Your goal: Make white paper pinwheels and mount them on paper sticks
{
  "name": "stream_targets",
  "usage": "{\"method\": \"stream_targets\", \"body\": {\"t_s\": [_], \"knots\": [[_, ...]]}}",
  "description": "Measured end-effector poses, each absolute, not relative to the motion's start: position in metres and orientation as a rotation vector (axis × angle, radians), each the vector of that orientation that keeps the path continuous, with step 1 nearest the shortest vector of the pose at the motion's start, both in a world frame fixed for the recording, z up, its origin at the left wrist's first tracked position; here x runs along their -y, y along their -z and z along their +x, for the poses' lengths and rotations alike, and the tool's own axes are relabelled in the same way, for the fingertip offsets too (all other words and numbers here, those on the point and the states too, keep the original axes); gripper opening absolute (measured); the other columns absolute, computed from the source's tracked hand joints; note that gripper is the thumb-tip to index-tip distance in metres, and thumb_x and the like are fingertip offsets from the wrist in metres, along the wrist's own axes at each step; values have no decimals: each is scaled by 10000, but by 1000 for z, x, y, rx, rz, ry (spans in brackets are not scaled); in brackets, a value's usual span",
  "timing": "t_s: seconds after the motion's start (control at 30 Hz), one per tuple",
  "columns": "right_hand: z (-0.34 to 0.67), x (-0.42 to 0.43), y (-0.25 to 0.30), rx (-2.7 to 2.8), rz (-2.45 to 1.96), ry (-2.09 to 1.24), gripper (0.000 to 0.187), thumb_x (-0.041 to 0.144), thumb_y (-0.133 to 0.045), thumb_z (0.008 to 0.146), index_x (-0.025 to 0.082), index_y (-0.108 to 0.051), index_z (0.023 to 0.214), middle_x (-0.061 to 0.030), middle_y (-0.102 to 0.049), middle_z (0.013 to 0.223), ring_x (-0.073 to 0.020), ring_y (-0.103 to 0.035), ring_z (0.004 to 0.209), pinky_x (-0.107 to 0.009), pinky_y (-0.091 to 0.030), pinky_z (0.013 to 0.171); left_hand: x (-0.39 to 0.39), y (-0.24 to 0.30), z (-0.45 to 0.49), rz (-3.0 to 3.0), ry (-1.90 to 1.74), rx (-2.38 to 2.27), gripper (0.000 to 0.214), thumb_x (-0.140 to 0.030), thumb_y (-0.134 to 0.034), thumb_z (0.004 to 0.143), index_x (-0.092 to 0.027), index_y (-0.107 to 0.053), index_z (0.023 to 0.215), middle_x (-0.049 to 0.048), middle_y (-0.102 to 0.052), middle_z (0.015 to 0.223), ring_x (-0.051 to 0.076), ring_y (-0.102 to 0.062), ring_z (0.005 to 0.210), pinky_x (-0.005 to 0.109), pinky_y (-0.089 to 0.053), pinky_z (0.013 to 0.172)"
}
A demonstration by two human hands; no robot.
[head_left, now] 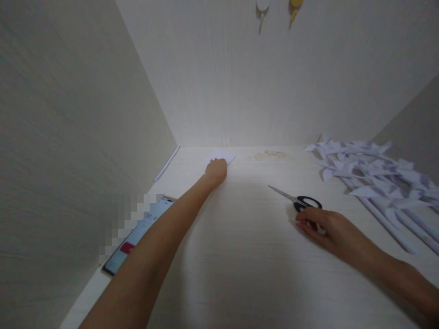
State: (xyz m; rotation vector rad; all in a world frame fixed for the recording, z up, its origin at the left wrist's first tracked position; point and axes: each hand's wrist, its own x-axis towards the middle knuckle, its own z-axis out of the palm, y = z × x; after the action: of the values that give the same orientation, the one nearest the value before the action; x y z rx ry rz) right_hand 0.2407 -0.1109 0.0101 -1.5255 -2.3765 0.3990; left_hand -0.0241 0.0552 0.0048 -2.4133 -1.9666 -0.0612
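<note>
At the far side of the table, my left hand is closed at the near edge of a white sheet of paper; its fingertips are hidden. A pair of scissors with black handles lies on the tabletop, blades pointing to the far left. Just beside the handles, my right hand has its thumb and fingertips pinched together. Whatever sits in that pinch is too small to name. The right hand partly covers the nearer handle loop.
Several white paper pinwheels on rolled paper sticks are piled at the right. A phone lies at the left, partly behind my left forearm. A thin white paper strip rests along the left wall. Two hooks hang on the back wall.
</note>
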Motion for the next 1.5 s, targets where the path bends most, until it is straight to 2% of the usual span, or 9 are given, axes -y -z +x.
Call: {"method": "stream_targets", "body": {"t_s": [0.23,0.4,0.6,0.73,0.87,1.0,1.1,1.27,1.5], "knots": [[218,104,-2,1986,-1443,-942,263,385,-471,770,172,-552,903,-64,-625,735,-155,-581,626,-265,-449,529,-15,-8,-2,-2557,140,1818,255,-44,-375,772,-96,-624,791,184,-616,855,280,-561,894,380,-404,749],[199,88,14,1481,-1251,-1370,551,426,-501,737,180,-361,1209,-125,-620,982,-167,-617,765,-307,-488,648,53,-5,28,-2709,157,1649,328,-2,-329,771,-63,-651,770,214,-629,797,285,-588,792,370,-413,655],[183,82,20,1798,-1374,-893,442,395,-485,748,113,-551,1083,0,-546,543,-113,-470,465,-255,-393,466,123,0,49,-2742,196,1511,346,-25,-330,768,44,-581,995,343,-508,1071,372,-536,956,426,-427,665],[179,85,19,1936,-1451,-666,379,253,-495,723,123,-580,1070,-22,-590,618,-109,-429,449,-266,-389,478,140,5,49,-2780,203,1380,386,-81,-311,810,75,-473,1124,346,-452,1141,363,-460,1083,444,-422,758],[178,82,20,1974,-1373,-588,473,185,-445,717,157,-477,1188,-71,-623,875,-138,-512,555,-300,-429,574,141,10,38,-2857,213,1243,492,-284,-352,843,47,-386,1205,281,-368,1266,329,-347,1191,423,-327,930],[177,75,19,1912,-1346,-646,681,173,-466,696,138,-213,1328,7,-567,619,-137,-486,493,-263,-400,510,142,7,19,-3075,201,1149,557,-396,-334,840,-52,-292,1276,190,-247,1368,283,-188,1273,412,-247,1001],[177,73,18,1859,-1364,-679,538,190,-494,691,155,-362,1211,64,-483,498,-110,-428,428,-225,-349,459,143,4,4,-3210,192,1066,575,-388,-323,846,-40,-235,1296,191,-214,1379,242,-158,1286,378,-218,1027],[177,70,20,1818,-1434,-555,190,274,-536,688,161,-567,838,43,-488,497,-100,-410,447,-216,-312,453,138,-1,-21,-3265,152,1022,538,-379,-346,842,-65,-301,1277,184,-229,1378,233,-168,1286,361,-215,1032],[180,64,22,1853,-1450,-505,186,318,-513,737,163,-604,783,47,-413,463,-93,-362,442,-210,-267,432,129,3,-32,-3259,225,1053,545,-428,-375,820,-201,-270,1304,131,-199,1400,253,-136,1293,466,-155,1030]]}}
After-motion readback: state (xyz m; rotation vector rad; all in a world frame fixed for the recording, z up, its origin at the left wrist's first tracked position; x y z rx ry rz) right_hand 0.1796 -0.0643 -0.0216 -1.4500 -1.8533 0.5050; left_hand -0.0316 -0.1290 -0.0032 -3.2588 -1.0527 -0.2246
